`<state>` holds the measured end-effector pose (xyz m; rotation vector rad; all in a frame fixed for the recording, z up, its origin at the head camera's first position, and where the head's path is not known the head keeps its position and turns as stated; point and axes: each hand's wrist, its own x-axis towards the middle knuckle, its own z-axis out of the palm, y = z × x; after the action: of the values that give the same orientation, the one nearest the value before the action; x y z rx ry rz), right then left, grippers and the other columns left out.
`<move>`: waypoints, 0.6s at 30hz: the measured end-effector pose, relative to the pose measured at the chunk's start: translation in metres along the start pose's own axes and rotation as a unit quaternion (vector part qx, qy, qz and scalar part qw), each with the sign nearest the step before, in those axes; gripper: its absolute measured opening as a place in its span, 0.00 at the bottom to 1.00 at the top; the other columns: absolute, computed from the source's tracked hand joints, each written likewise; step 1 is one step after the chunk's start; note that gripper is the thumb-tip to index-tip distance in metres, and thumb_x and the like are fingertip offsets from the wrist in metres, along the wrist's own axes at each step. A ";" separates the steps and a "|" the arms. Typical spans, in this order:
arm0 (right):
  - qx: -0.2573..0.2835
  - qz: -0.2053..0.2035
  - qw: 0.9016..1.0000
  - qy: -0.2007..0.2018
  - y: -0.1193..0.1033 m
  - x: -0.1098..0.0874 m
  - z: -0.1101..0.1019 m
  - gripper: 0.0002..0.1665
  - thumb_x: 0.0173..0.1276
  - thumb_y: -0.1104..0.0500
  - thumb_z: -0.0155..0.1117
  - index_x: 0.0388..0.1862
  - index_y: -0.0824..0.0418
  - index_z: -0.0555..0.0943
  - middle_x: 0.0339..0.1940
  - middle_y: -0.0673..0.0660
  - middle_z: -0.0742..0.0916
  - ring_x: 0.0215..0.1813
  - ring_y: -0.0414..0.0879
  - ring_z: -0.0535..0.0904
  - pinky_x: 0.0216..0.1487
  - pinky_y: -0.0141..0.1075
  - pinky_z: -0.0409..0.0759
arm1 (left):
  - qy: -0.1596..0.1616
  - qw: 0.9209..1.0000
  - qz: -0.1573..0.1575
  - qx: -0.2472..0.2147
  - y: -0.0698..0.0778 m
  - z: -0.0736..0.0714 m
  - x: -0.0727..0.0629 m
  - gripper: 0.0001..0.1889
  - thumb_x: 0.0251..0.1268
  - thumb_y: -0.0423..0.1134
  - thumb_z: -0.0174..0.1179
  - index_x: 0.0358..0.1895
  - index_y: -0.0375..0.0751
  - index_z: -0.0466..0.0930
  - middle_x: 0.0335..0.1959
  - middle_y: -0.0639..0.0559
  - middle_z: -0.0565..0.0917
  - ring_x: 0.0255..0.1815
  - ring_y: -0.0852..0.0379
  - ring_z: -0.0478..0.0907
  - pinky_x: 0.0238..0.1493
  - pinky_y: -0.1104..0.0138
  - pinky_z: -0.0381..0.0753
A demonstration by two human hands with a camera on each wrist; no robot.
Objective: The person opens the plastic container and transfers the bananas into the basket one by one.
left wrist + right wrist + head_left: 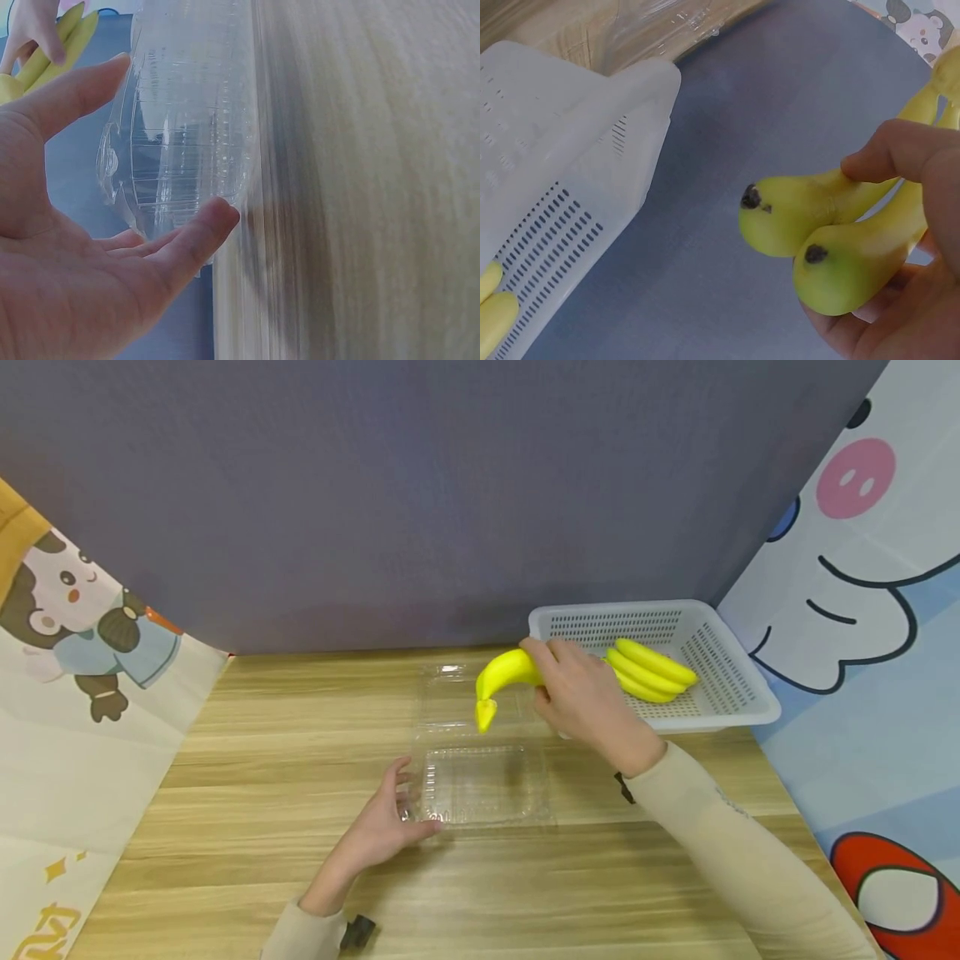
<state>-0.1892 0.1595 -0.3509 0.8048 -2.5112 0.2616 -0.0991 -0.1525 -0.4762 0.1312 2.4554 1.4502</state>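
Observation:
My right hand [581, 693] grips a bunch of two yellow bananas [855, 240], held up over the back part of a clear plastic clamshell box [487, 785]. The stem end hangs down to the left; dark-tipped ends face the right wrist camera. The box lies open on the table, lid half toward the back wall. At its front left corner is my left hand [382, 822], thumb and fingers spread around the edge, fingertips right at the clear plastic [180, 142]. More bananas [648, 672] lie in a white basket [738, 681] beneath and beyond my right hand.
The perforated basket stands at the back right of the wood-grain table [285, 743]. A grey panel [375, 510] rises along the back edge. Printed cartoon panels stand on the left [150, 710] and right [892, 635].

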 end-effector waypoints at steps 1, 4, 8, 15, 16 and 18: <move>-0.001 0.002 1.000 0.001 0.001 0.000 -0.001 0.35 0.56 0.66 0.67 0.65 0.62 0.71 0.38 0.60 0.80 0.34 0.54 0.75 0.23 0.41 0.74 | 0.000 1.000 0.000 0.001 0.000 0.000 0.000 0.61 0.48 0.45 0.81 0.80 0.40 0.45 0.74 0.32 0.63 0.67 0.31 0.71 0.63 0.40 0.75; 0.000 0.007 1.000 -0.001 0.003 -0.001 -0.002 0.35 0.56 0.66 0.68 0.65 0.62 0.71 0.40 0.61 0.81 0.36 0.55 0.76 0.25 0.43 0.76 | 0.000 1.000 0.000 0.000 0.000 0.000 0.000 0.61 0.48 0.45 0.81 0.80 0.40 0.45 0.74 0.32 0.63 0.67 0.30 0.71 0.63 0.40 0.75; 0.003 0.022 1.000 -0.006 0.006 -0.002 -0.004 0.36 0.56 0.66 0.68 0.65 0.61 0.71 0.41 0.60 0.81 0.38 0.55 0.77 0.26 0.44 0.78 | 0.001 1.000 0.002 -0.001 0.000 0.001 0.000 0.61 0.48 0.44 0.81 0.80 0.40 0.45 0.74 0.32 0.63 0.67 0.30 0.71 0.63 0.40 0.75; 0.004 0.035 0.999 -0.002 0.012 -0.004 -0.006 0.36 0.55 0.67 0.69 0.65 0.61 0.70 0.35 0.59 0.78 0.32 0.53 0.72 0.22 0.41 0.74 | 0.000 1.000 0.002 0.000 -0.002 0.001 0.000 0.61 0.48 0.45 0.81 0.80 0.40 0.45 0.74 0.31 0.63 0.67 0.31 0.71 0.63 0.40 0.76; 0.006 0.036 0.999 -0.001 0.013 -0.004 -0.007 0.36 0.55 0.67 0.68 0.65 0.61 0.71 0.35 0.59 0.78 0.33 0.54 0.73 0.23 0.42 0.74 | 0.001 1.000 0.002 0.001 -0.002 0.001 0.000 0.61 0.48 0.45 0.81 0.80 0.40 0.45 0.74 0.31 0.63 0.67 0.31 0.71 0.63 0.40 0.76; 0.008 0.036 0.999 0.001 0.015 -0.004 -0.007 0.36 0.55 0.67 0.68 0.65 0.62 0.71 0.36 0.59 0.79 0.33 0.54 0.73 0.24 0.42 0.74 | 0.001 1.000 0.002 0.002 -0.002 0.000 0.000 0.61 0.48 0.46 0.81 0.80 0.41 0.45 0.74 0.31 0.63 0.67 0.31 0.71 0.62 0.40 0.76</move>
<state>-0.1924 0.1759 -0.3470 0.7201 -2.5432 0.3070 -0.0986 -0.1530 -0.4780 0.1351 2.4610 1.4478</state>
